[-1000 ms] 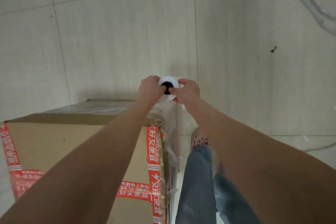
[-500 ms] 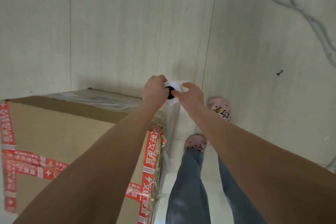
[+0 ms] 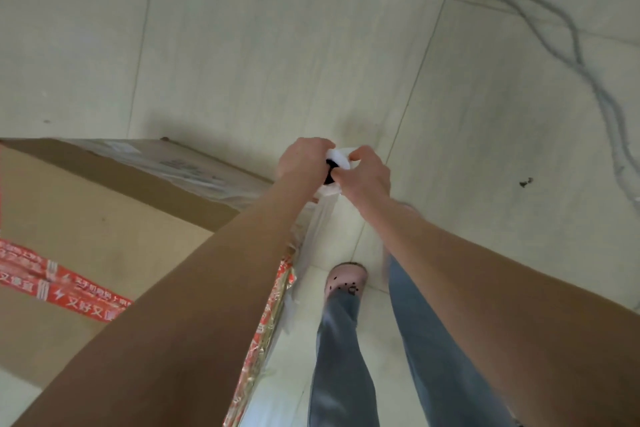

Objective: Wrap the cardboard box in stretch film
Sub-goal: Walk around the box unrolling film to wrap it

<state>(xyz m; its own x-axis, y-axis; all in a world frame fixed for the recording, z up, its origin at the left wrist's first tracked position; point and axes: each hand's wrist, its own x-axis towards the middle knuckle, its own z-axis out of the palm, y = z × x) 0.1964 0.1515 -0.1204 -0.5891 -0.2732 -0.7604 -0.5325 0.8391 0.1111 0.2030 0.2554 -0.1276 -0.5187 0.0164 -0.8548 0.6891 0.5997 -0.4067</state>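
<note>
cardboard box (image 3: 104, 225) sits on the pale floor (image 3: 277, 45), red tape (image 3: 62, 291) across it. just off its corner, the left hand (image 3: 303, 159) and right hand (image 3: 367, 173) both grip the top of the film roll (image 3: 341, 158).

the one view comes from a wide-angle camera on the person's head, tipped steeply down so that the tiled floor (image 3: 277, 45) fills the top and right of the frame. it looks along both bare forearms, which enter large at the bottom corners and narrow to the left hand (image 3: 304, 163) and right hand (image 3: 367, 177), meeting near the middle on the stretch film roll (image 3: 341, 158). the cardboard box (image 3: 104, 218) sits close at the left, cut by the frame edge; jeans (image 3: 339, 357) and a pink shoe (image 3: 346, 279) lie below the lens.
</note>
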